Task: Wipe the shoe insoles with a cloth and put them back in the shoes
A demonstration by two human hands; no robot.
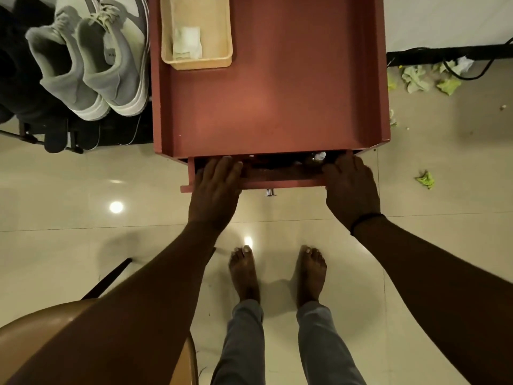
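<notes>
Standing paired, grey shoes (91, 62)

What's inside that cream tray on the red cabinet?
The cream tray holds one folded pale cloth, lying toward its near end. The rest of the visible floor is bare. The tray's far end runs out of the picture, so anything there is unseen.

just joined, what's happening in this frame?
A person stands barefoot at a reddish-brown cabinet with both hands on its top drawer, which is only slightly open. The left hand lies with fingers over the drawer's front edge; the right hand holds the other end. A folded cloth sits in a beige tray on the cabinet top. A pair of grey sneakers rests on a rack beside the cabinet. No insoles are visible outside the shoes.
</notes>
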